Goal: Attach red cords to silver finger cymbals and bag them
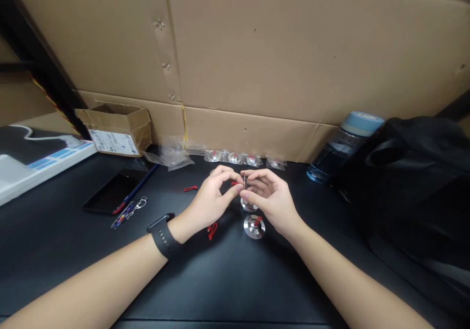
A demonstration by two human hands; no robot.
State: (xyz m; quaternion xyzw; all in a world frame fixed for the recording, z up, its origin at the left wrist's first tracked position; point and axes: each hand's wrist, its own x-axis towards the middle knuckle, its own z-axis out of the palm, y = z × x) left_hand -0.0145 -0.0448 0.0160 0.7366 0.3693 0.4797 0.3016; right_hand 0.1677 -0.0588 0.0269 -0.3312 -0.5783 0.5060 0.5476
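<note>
I have the right hand (273, 197) pinching a thin metal disc (245, 181) by its rim, thumb below and pointer finger on top. The disc stands on its edge to my view, just above the table (220, 290). I think it is held that way so both its faces can be reached. The left hand (216, 199) comes in from the other side, thumb and pointer finger close together by a bit of red strap (235, 183). Watching from far off, I cannot tell if they grip it or only touch it.

Under the hands sits a shiny disc (249, 205), partly hidden. Nearer me lies another round disc (254, 227) with a red loop (258, 221) poking up; perhaps it rests flat side down so it won't roll. One red cord (212, 230) lies by the left wrist and another red cord (190, 188) lies farther back, both easy to grab. Four bagged discs (235, 157) make a row by the cardboard wall (257, 74), maybe to leave working room in front.
</note>
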